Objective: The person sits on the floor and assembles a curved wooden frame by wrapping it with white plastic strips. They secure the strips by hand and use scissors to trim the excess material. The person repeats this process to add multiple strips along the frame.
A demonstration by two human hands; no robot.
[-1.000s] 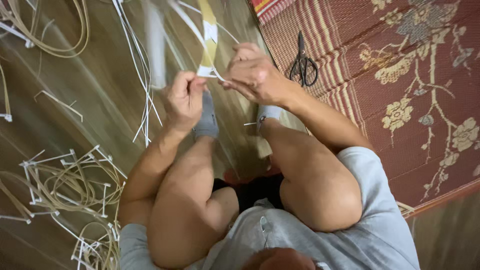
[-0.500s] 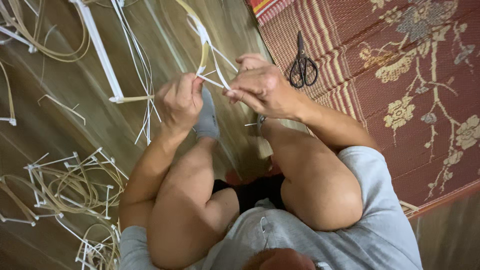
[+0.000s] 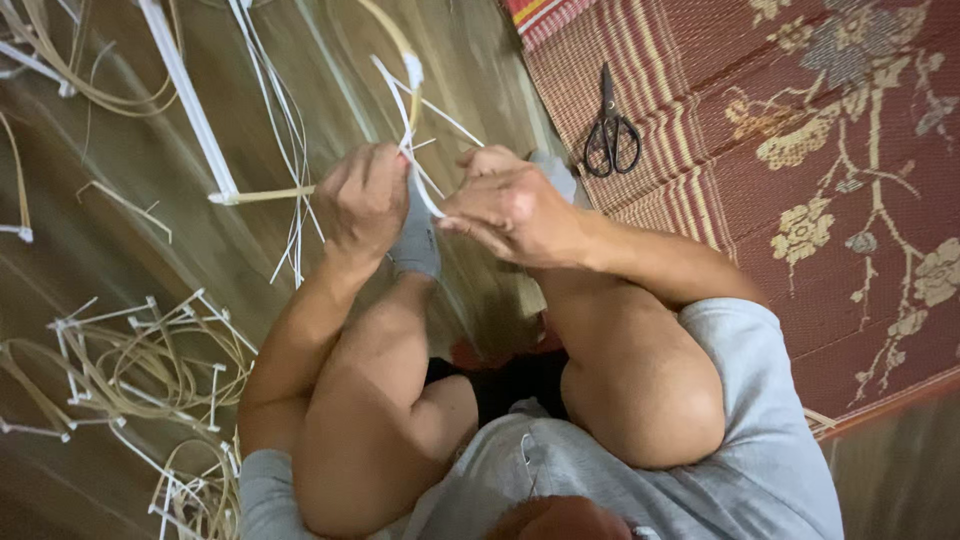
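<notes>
Both hands (image 3: 440, 200) pinch white strips (image 3: 405, 110), scissors (image 3: 610, 130) well apart.

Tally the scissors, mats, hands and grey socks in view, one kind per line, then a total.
Scissors: 1
Mat: 1
Hands: 2, left hand and right hand, both gripping a white strip
Grey socks: 2
Total: 6

Wooden floor (image 3: 130, 250), patterned red mat (image 3: 830, 200)
</notes>
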